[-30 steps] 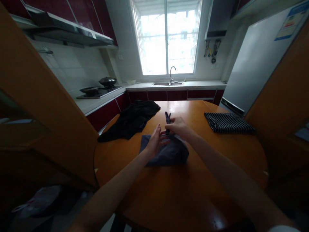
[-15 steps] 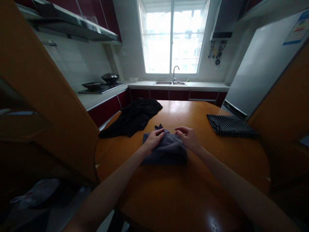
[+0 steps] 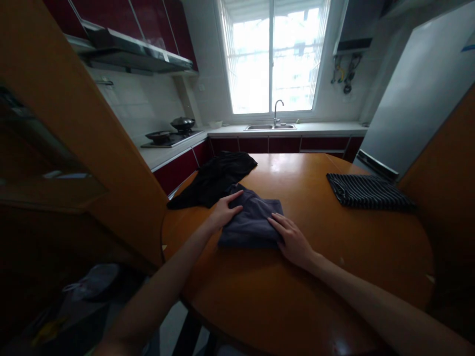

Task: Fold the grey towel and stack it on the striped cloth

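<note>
On wooden table (image 3: 334,257): folded grey cloth (image 3: 250,222), near black garment (image 3: 215,178).
Left hand (image 3: 222,212) open and flat on cloth's left edge; right hand (image 3: 293,240) open, fingers resting on right edge.

Folded grey-blue cloth (image 3: 251,222) — flat, on the wooden table (image 3: 334,247)

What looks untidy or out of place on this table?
The black garment lies crumpled, partly hanging over the table edge. The grey cloth under both hands and the striped cloth lie folded flat.
</note>
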Action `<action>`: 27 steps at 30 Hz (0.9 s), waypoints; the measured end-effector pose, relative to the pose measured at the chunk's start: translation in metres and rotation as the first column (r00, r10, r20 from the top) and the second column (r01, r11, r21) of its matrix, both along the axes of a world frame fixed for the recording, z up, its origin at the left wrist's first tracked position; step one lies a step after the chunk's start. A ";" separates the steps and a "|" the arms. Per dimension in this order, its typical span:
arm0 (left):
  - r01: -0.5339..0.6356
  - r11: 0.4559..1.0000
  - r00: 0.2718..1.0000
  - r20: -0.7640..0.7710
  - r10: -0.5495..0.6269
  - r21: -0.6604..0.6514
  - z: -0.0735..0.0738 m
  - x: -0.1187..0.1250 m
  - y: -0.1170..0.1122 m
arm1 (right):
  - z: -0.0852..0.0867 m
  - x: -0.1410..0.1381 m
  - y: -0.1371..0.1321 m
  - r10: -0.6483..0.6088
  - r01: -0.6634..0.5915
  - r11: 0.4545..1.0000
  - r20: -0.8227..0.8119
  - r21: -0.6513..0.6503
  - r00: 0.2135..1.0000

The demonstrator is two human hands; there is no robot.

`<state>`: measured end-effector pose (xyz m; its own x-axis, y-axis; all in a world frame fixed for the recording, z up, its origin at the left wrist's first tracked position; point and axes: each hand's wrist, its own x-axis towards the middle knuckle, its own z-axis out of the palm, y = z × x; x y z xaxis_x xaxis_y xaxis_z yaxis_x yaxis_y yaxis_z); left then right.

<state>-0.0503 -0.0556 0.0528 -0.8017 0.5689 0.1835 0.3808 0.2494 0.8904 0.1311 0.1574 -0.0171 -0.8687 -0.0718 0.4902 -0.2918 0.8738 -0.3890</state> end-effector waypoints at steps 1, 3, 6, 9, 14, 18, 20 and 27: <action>-0.021 1.000 1.000 0.017 0.021 -0.012 -0.010 -0.004 -0.006 | 0.000 0.000 -0.002 0.016 -0.016 1.000 0.013 0.026 1.000; -0.060 0.997 0.997 0.048 0.062 -0.041 -0.031 -0.012 -0.015 | 0.000 0.001 -0.004 0.030 -0.034 0.996 0.046 0.078 0.999; -0.093 0.994 0.993 0.074 0.097 -0.051 -0.053 -0.021 -0.021 | 0.000 0.002 -0.006 0.012 -0.027 0.987 0.095 0.157 0.995; -0.104 0.994 0.992 0.070 0.105 -0.028 -0.058 -0.024 -0.020 | 0.000 0.003 -0.007 -0.021 -0.004 0.980 0.122 0.201 0.992; -0.120 0.993 0.980 0.162 0.116 0.016 -0.054 -0.024 -0.023 | 0.001 0.004 -0.009 -0.038 0.017 0.980 0.105 0.197 0.994; -0.149 0.988 0.982 0.110 0.153 -0.046 -0.057 -0.028 -0.027 | 0.002 0.006 -0.009 -0.005 -0.004 0.990 0.065 0.138 0.998; -0.129 0.987 0.989 0.059 0.135 -0.098 -0.059 -0.031 -0.028 | 0.001 0.006 -0.008 0.009 -0.015 0.993 0.056 0.114 0.998; -0.241 0.948 0.927 -0.339 0.161 -0.208 -0.043 -0.031 -0.023 | -0.001 0.005 -0.009 0.023 -0.034 0.989 0.074 0.142 0.997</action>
<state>-0.0814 -0.0790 0.0097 -0.8272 0.4604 0.3221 0.5494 0.5423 0.6357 0.1359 0.1486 -0.0185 -0.8978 -0.1620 0.4096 -0.2933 0.9136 -0.2816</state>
